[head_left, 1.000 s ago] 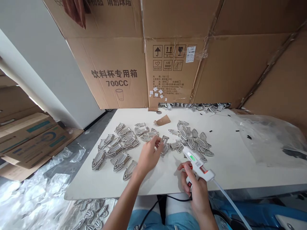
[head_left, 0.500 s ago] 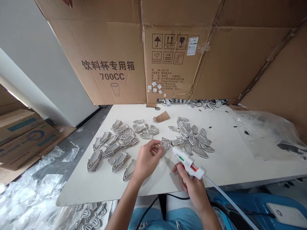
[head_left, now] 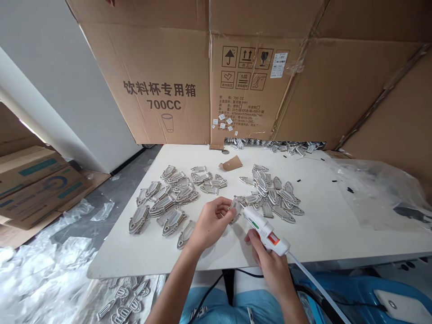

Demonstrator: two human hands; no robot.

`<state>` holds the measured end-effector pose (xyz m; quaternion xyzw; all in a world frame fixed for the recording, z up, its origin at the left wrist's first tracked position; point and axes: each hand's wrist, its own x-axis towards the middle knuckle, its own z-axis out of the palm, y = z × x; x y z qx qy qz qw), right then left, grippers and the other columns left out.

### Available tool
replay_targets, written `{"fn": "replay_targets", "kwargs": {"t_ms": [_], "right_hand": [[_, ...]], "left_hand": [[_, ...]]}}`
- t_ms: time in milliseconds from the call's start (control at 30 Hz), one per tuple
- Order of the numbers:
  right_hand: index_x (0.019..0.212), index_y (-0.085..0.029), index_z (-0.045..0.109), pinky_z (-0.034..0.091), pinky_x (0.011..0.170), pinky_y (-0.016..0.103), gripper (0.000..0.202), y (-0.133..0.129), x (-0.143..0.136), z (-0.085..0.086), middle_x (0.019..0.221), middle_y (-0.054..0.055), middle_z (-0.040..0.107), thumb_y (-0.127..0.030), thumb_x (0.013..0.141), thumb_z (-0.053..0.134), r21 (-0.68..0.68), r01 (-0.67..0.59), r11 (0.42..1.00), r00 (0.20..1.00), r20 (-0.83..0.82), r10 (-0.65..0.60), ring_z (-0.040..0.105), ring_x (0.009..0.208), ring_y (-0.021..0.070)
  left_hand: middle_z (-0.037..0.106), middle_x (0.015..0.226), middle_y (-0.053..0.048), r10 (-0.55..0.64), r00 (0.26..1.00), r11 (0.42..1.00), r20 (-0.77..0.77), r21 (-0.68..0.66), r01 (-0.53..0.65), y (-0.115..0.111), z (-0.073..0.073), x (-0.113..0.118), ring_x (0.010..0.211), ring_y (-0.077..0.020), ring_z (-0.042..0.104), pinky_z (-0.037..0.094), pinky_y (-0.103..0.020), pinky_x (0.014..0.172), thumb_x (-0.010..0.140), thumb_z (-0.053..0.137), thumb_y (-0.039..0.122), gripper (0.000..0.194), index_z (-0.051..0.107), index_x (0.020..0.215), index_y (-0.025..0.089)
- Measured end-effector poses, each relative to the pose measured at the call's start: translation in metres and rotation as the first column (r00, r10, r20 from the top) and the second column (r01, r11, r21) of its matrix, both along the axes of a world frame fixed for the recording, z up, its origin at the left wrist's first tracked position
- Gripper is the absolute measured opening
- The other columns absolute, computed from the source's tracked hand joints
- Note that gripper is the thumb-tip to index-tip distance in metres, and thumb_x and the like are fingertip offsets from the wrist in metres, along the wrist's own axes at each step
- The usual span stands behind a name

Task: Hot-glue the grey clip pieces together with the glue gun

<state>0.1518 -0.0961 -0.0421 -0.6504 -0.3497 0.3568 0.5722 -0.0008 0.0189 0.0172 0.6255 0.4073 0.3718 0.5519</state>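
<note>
My left hand (head_left: 213,223) pinches a small grey frame-shaped piece (head_left: 236,206) between thumb and fingers, above the white table (head_left: 222,256). Wrapped round the handle of a white glue gun (head_left: 265,230) is my right hand (head_left: 268,258). The gun's nozzle points up and left and is close to the held piece; whether they touch cannot be made out. Stacks of similar grey pieces (head_left: 162,200) lie left of my left hand. A loose heap of them (head_left: 270,189) is beyond the gun, to the right.
Tall cardboard (head_left: 168,58) stands behind the table, with more grey pieces (head_left: 290,146) at its foot. A brown scrap (head_left: 231,163) and clear plastic (head_left: 378,193) lie on the table. A blue stool (head_left: 357,288) is at lower right; a cord trails from the gun.
The view has shifted slightly, so the table and boxes appear a little further right. My left hand still holds the piece, and the glue gun stays beside it in my right hand.
</note>
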Motion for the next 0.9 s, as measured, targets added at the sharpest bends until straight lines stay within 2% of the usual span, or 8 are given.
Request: {"fn": "replay_targets", "kwargs": {"t_ms": [133,500,800,900], "right_hand": [[0.082,-0.025,0.074,0.037,0.048,0.032,0.055,-0.0001,0.0009,-0.0021,0.054,-0.001,0.052,-0.079,0.086,0.076,-0.076,0.039,0.996,0.998,0.043,-0.036,0.052,0.052,0.0216],[0.078,-0.024,0.071,0.039,0.047,0.031,0.057,-0.0007,0.0011,-0.0056,0.056,0.000,0.057,-0.081,0.086,0.075,-0.067,0.063,0.996,0.997,0.053,-0.060,0.056,0.054,0.0218],[0.077,-0.023,0.069,0.038,0.047,0.031,0.060,-0.0003,0.0005,-0.0045,0.055,-0.001,0.053,-0.082,0.085,0.075,-0.075,0.060,0.995,0.998,0.033,-0.058,0.052,0.051,0.0194],[0.081,-0.023,0.069,0.036,0.047,0.030,0.061,0.0012,-0.0022,0.0001,0.055,-0.003,0.049,-0.083,0.084,0.076,-0.067,0.039,0.997,0.999,-0.007,-0.040,0.047,0.050,0.0173]], "left_hand": [[0.075,0.085,-0.006,-0.007,1.000,1.000,0.003,0.004,0.007,-0.0003,0.0009,0.0001,0.076,-0.0178,0.067,0.053,-0.027,0.066,0.089,0.072,0.045,0.028,0.076,0.096,0.018],[0.073,0.084,-0.005,0.028,0.999,0.999,-0.043,0.043,-0.026,-0.0016,-0.0028,0.0021,0.073,-0.0167,0.066,0.052,-0.027,0.065,0.092,0.069,0.043,0.027,0.075,0.100,0.018],[0.072,0.083,-0.004,0.007,1.000,1.000,-0.024,0.009,-0.007,-0.0012,-0.0024,0.0001,0.074,-0.0165,0.064,0.050,-0.027,0.066,0.092,0.069,0.042,0.026,0.073,0.100,0.018],[0.070,0.079,-0.002,0.043,0.995,0.995,-0.094,0.091,-0.034,-0.0027,-0.0016,-0.0003,0.070,-0.0165,0.063,0.048,-0.028,0.064,0.094,0.067,0.041,0.023,0.072,0.099,0.020]]}}
